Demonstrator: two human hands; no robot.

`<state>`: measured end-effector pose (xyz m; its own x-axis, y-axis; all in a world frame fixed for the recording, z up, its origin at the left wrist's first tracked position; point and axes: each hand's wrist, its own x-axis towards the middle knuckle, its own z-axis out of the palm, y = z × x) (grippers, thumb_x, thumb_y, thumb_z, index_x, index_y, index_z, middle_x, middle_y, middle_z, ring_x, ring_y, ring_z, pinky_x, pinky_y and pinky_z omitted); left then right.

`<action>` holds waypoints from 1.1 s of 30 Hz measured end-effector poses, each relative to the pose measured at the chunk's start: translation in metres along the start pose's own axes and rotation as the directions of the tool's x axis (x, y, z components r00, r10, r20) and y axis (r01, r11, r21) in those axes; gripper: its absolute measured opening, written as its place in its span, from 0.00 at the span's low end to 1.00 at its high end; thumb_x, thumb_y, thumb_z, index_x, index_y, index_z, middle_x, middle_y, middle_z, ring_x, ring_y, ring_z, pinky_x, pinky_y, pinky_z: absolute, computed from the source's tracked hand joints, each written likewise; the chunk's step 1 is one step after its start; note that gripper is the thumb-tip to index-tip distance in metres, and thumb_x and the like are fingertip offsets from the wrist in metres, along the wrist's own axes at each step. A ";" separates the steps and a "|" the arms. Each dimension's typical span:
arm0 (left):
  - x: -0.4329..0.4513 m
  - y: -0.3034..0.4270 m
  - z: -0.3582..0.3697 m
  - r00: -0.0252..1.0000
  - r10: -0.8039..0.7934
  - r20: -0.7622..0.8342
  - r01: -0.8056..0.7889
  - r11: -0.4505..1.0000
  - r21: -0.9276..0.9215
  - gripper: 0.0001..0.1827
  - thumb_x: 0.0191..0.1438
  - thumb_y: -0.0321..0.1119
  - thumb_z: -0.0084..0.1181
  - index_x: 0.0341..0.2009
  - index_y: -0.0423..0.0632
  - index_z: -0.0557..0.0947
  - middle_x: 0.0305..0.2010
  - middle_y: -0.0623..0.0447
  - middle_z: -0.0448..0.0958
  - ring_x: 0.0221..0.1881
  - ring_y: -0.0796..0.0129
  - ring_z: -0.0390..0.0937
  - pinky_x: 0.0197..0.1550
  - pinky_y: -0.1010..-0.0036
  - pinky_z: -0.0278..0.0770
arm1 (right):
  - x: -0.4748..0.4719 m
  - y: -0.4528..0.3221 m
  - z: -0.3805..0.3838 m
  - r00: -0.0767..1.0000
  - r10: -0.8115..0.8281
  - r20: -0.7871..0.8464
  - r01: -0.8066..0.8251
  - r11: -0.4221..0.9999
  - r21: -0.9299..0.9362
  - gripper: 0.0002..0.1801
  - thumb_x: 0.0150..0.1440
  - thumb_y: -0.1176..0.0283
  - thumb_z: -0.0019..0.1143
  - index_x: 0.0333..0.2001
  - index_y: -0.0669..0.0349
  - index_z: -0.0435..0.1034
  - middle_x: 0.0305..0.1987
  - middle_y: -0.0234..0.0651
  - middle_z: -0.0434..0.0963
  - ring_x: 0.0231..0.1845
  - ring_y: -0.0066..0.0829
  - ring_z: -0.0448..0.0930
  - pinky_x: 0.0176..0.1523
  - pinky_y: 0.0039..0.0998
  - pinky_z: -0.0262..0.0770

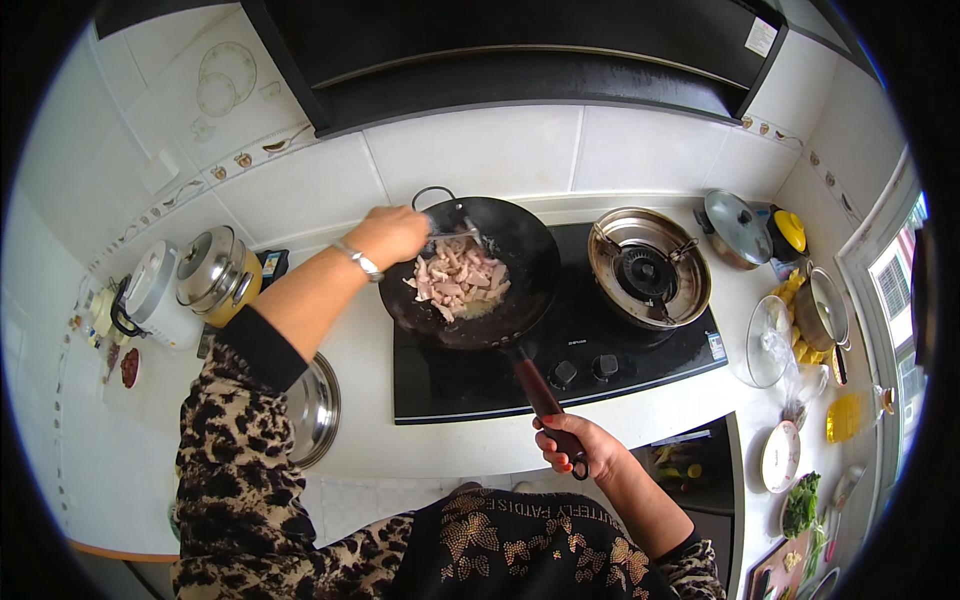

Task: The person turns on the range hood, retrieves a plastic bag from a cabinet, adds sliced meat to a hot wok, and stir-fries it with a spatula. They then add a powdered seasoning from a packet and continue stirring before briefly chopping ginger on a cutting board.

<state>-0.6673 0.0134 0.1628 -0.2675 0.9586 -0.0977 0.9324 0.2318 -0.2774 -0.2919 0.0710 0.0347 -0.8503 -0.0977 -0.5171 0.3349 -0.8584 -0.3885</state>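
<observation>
On the left burner of the black gas stove (pixel 480 390) sits a dark wok (pixel 531 270). Pale strips of meat (pixel 459 279) lie in it beside a little cloudy liquid. My left hand (pixel 396 234) reaches over the wok's far left side, gripping a metal cooking utensil (pixel 459 234). Its blurred head is at the upper edge of the meat, and its exact kind is hard to make out. My right hand (pixel 581 444) is wrapped around the end of the wok's brown handle (pixel 536 381), which points towards me.
The right burner (pixel 646 271) has a metal ring around it. A range hood (pixel 525 75) overhangs the back. Left stand a steel-lidded pot (pixel 214 274), a white cooker (pixel 154 292) and a steel lid (pixel 319 412). Right are a glass lid (pixel 765 341), leafy greens (pixel 802 502) and a cutting board (pixel 772 566).
</observation>
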 end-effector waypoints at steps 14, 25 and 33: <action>-0.126 -0.037 -0.056 0.717 -0.280 0.638 0.515 0.830 -0.214 0.19 0.61 0.43 0.41 0.55 0.61 0.76 0.21 0.49 0.75 0.16 0.68 0.72 0.19 0.72 0.71 | -0.006 -0.029 -0.021 0.993 0.084 0.079 -0.087 0.996 0.024 0.13 0.59 0.65 0.50 0.40 0.63 0.61 0.21 0.32 0.66 0.12 0.20 0.67 0.11 0.19 0.62; -0.122 -0.024 0.004 0.844 -0.172 0.508 0.512 0.540 -0.667 0.15 0.61 0.38 0.44 0.51 0.53 0.76 0.22 0.55 0.71 0.14 0.75 0.64 0.17 0.78 0.68 | -0.004 -0.025 -0.016 0.994 0.099 0.047 -0.101 0.994 0.033 0.12 0.60 0.65 0.49 0.40 0.60 0.59 0.20 0.32 0.66 0.12 0.20 0.66 0.12 0.19 0.62; -0.122 0.064 0.052 0.895 -0.230 0.383 0.445 0.537 -0.716 0.18 0.61 0.41 0.46 0.53 0.52 0.72 0.22 0.44 0.76 0.15 0.59 0.72 0.20 0.64 0.70 | -0.006 -0.015 0.000 0.998 0.034 -0.056 -0.040 0.993 -0.112 0.12 0.61 0.65 0.49 0.40 0.61 0.59 0.21 0.32 0.68 0.13 0.21 0.68 0.12 0.19 0.63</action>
<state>-0.5872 -0.0975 0.1072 -0.5469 0.7409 -0.3898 0.5562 0.6696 0.4922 -0.2916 0.0845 0.0436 -0.8144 -0.0990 -0.5718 0.4124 -0.7920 -0.4502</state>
